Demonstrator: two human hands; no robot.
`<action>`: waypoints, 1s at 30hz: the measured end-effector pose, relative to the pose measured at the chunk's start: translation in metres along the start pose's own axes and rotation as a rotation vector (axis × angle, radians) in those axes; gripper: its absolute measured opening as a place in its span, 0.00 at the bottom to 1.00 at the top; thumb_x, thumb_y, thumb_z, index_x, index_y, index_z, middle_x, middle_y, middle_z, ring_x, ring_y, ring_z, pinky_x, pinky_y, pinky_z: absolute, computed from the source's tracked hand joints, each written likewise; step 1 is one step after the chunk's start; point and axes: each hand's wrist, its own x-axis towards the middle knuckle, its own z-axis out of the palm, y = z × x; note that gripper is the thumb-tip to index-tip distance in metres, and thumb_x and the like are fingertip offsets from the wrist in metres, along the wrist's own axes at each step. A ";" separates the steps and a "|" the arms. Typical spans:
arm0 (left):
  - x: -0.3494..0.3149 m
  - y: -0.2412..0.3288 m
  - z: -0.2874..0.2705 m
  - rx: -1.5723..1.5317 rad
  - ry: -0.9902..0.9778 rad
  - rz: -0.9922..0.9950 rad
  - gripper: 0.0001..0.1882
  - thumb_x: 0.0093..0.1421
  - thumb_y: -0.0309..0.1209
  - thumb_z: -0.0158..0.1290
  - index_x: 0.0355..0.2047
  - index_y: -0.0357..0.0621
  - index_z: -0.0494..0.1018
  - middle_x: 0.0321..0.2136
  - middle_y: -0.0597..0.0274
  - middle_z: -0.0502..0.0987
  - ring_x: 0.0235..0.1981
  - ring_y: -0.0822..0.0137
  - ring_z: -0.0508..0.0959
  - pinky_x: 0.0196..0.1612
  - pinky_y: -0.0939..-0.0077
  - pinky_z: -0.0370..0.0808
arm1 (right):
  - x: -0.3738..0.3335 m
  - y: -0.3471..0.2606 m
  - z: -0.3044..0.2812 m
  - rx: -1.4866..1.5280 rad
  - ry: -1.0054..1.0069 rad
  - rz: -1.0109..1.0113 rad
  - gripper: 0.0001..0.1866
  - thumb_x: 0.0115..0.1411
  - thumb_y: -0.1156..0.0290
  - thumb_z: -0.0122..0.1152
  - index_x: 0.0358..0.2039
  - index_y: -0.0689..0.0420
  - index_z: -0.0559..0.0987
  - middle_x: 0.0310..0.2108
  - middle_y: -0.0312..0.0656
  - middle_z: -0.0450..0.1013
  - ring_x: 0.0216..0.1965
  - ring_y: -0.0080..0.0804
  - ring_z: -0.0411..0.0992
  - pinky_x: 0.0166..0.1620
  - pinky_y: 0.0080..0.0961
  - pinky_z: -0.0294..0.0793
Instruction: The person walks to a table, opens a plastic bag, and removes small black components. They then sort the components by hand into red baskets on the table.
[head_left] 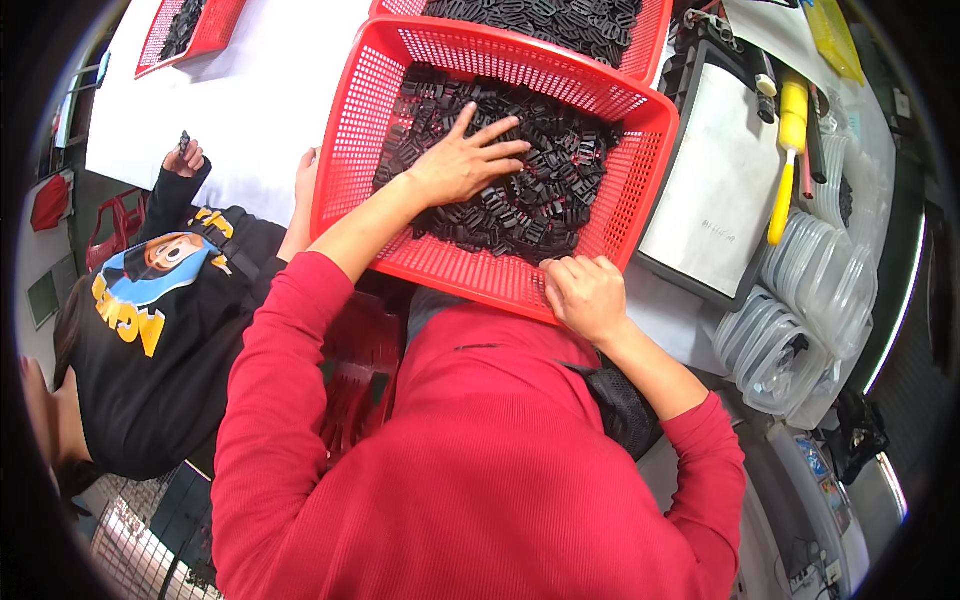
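Note:
A red perforated plastic basket (345, 150) stands before me, tilted toward my body. Inside lies a heap of small black plastic pieces (565, 190) that look like buckles, some with reddish spots. My left hand (465, 165) rests palm down on the heap with its fingers spread, and I see nothing gripped in it. At the basket's near right edge, my right hand (588, 298) is curled over the rim. The undersides of both hands are hidden.
Behind stands another red basket (655, 40) of black pieces; a smaller red basket (215, 25) sits far left. To the right are a dark tray (715, 170) with white paper, a yellow-handled tool (790, 150) and stacked clear containers (820, 280). A person (190, 330) sits left, holding a small black piece.

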 end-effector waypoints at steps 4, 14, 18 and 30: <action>-0.014 -0.003 -0.013 -0.043 -0.048 -0.140 0.21 0.55 0.33 0.52 0.51 0.61 0.69 0.60 0.69 0.58 0.66 0.61 0.49 0.61 0.35 0.43 | -0.002 -0.001 0.001 -0.004 0.003 0.002 0.10 0.44 0.68 0.60 0.30 0.52 0.74 0.20 0.32 0.68 0.24 0.27 0.69 0.29 0.26 0.64; 0.014 0.058 0.008 -0.241 0.013 0.449 0.24 0.53 0.38 0.52 0.52 0.60 0.67 0.61 0.70 0.59 0.66 0.63 0.49 0.64 0.42 0.41 | -0.003 0.000 0.004 -0.016 -0.004 0.009 0.08 0.47 0.69 0.60 0.30 0.51 0.76 0.21 0.33 0.70 0.24 0.28 0.70 0.29 0.27 0.65; 0.029 0.062 0.027 -0.224 -0.004 0.471 0.18 0.53 0.40 0.52 0.46 0.56 0.70 0.57 0.70 0.64 0.66 0.63 0.50 0.64 0.41 0.40 | -0.001 -0.001 0.002 -0.011 0.001 -0.003 0.09 0.46 0.68 0.60 0.30 0.51 0.75 0.21 0.33 0.70 0.25 0.27 0.70 0.30 0.27 0.65; -0.026 0.000 -0.043 -0.050 0.053 -0.484 0.13 0.55 0.33 0.52 0.42 0.51 0.73 0.50 0.61 0.70 0.54 0.59 0.67 0.56 0.56 0.62 | -0.003 0.006 -0.005 0.111 -0.070 -0.117 0.08 0.45 0.67 0.61 0.27 0.50 0.75 0.20 0.31 0.68 0.24 0.25 0.69 0.29 0.25 0.63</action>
